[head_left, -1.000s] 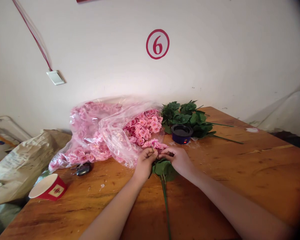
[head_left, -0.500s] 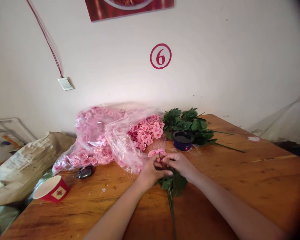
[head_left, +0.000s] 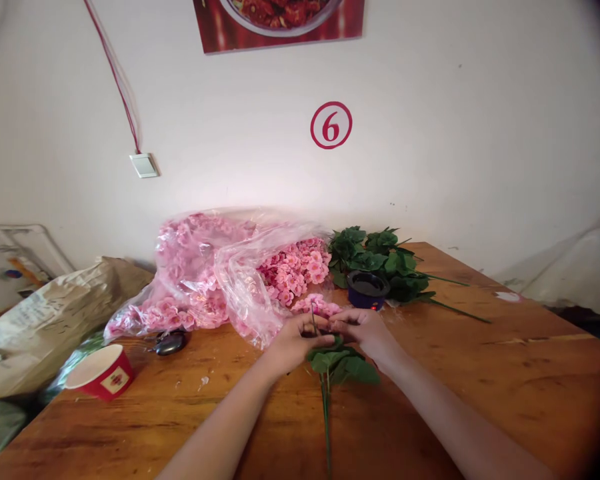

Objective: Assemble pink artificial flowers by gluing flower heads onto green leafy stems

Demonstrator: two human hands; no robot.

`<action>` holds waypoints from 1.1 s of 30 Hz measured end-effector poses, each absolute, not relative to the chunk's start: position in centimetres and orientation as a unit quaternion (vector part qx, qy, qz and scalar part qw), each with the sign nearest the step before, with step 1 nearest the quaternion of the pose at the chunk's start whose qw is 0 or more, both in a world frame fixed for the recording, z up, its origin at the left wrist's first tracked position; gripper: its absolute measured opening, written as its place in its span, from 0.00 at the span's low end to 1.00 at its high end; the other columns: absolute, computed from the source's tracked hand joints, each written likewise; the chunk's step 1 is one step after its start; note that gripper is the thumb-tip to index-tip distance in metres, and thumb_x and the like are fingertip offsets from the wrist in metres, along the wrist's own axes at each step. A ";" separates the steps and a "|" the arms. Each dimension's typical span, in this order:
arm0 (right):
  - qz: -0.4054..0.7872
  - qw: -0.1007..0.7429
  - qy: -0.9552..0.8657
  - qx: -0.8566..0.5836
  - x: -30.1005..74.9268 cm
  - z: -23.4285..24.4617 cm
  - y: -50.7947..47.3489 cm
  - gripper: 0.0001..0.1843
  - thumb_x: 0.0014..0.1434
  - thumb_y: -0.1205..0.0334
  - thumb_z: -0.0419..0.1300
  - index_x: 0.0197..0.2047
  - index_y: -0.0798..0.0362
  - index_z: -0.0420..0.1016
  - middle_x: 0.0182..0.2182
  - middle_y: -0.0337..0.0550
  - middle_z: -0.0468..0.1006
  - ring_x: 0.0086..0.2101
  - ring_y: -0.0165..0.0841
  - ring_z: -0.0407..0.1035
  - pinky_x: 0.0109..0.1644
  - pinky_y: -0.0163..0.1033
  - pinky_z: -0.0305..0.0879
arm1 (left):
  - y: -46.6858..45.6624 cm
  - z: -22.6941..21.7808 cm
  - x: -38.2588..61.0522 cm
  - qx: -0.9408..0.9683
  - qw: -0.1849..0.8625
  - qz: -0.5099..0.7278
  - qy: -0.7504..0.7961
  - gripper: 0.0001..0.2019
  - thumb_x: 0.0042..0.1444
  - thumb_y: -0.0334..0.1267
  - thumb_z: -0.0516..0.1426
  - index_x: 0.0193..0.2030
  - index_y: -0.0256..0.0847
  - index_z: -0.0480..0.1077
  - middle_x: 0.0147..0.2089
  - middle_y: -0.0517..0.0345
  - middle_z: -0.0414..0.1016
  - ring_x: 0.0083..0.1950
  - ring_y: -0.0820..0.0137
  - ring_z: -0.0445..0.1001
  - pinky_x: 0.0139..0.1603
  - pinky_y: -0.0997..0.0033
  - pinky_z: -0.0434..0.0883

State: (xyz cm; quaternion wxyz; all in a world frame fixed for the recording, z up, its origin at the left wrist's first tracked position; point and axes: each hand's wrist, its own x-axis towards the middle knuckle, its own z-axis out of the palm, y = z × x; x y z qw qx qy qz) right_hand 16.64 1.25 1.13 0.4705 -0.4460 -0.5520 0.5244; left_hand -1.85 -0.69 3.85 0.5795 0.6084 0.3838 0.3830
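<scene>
Fingers of my left hand (head_left: 297, 341) are closed around the top of an artificial leaf stem (head_left: 344, 368). Its green leaves spread below my fingers, and the long stalk runs down toward the table's near edge. A thin dark tip pokes up above my left fingers. Close beside it, my right hand (head_left: 365, 331) is closed in a pinch near the top of the leaves; what sits between its fingertips is too small to make out. Pink artificial flowers (head_left: 316, 304) lie just behind my hands. Past my right hand stands a small dark blue pot (head_left: 367, 293) with a red light.
A clear plastic bag (head_left: 243, 283) full of pink flowers lies at the back left. More green leaf stems (head_left: 403, 267) are heaped behind the pot. On the left are a red paper cup (head_left: 103, 375) and a black rounded object (head_left: 170, 343). The wooden table (head_left: 480, 387) meets the wall.
The view has tilted up slightly. My hands stay close together, the leaves now show more fully below them, and the thin tip stands up higher above my left fingers.
</scene>
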 end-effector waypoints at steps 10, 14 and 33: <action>0.504 0.508 -0.537 -0.447 14.8 0.3 0.5 0.18 0.39 0.48 0.70 0.28 0.55 0.82 0.24 0.44 0.79 0.25 0.34 0.69 0.29 0.39 0.65 | -0.6 2.8 -2.1 0.660 0.514 0.346 0.424 0.15 0.40 0.45 0.68 0.27 0.37 0.70 0.25 0.62 0.70 0.26 0.75 0.64 0.27 0.75 0.58; 0.496 0.507 -0.544 -0.449 14.3 -0.2 0.3 0.14 0.41 0.51 0.69 0.28 0.54 0.82 0.25 0.45 0.79 0.25 0.35 0.69 0.31 0.39 0.64 | -0.7 3.0 -2.8 0.703 0.468 0.298 0.444 0.12 0.39 0.39 0.67 0.28 0.38 0.71 0.25 0.63 0.69 0.27 0.73 0.64 0.27 0.75 0.59; 0.482 0.374 -0.639 -0.468 15.4 -0.5 0.8 0.08 0.46 0.61 0.64 0.29 0.54 0.82 0.24 0.43 0.81 0.25 0.33 0.70 0.31 0.37 0.62 | -1.5 2.7 -2.1 0.870 0.051 0.210 0.444 0.04 0.44 0.32 0.58 0.29 0.41 0.67 0.32 0.55 0.73 0.39 0.61 0.70 0.40 0.65 0.59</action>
